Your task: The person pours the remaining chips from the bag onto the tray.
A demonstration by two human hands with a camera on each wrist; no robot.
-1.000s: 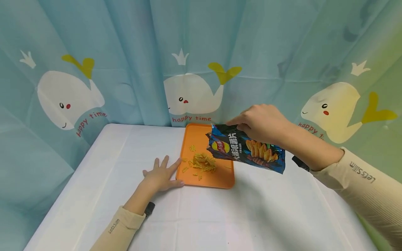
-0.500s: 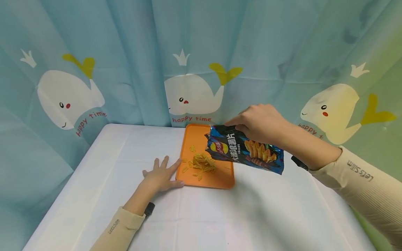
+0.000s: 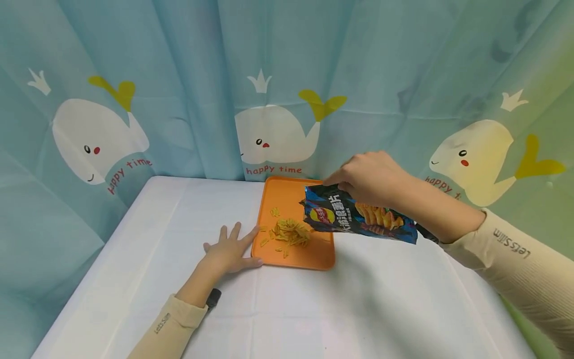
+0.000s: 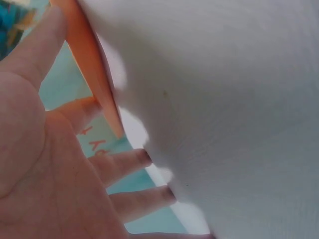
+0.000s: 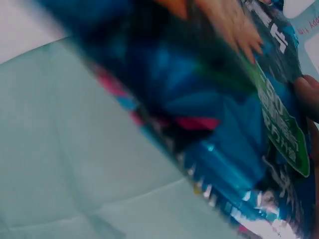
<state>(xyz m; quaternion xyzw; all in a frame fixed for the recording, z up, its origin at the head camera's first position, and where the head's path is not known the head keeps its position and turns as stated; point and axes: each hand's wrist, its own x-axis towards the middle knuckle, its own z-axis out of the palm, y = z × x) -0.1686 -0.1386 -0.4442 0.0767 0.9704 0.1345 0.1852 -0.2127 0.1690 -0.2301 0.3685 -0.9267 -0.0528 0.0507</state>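
Observation:
My right hand [image 3: 371, 177] pinches a dark blue chip bag [image 3: 358, 219] by its upper side, holding it tilted with its torn end over an orange tray [image 3: 309, 257]. In the right wrist view the bag [image 5: 219, 114] fills much of the picture, and a bit of thumb [image 5: 308, 92] shows on it. Yellow ridged chips [image 3: 291, 232] lie in a small heap on the tray, with a few loose pieces around it. With fingers spread, my left hand [image 3: 228, 254] rests on the table, thumb and index finger touching the tray's left edge [image 4: 94, 64].
A white-covered table [image 3: 188, 209] carries the tray near its back edge. Behind it hangs a light blue curtain [image 3: 193, 75] printed with whales. Dark wrist devices show at both sleeves.
The chip bag has swung slightly, shifting left and then back to the right, its far end now a little higher. My left hand and the tray have stayed put.

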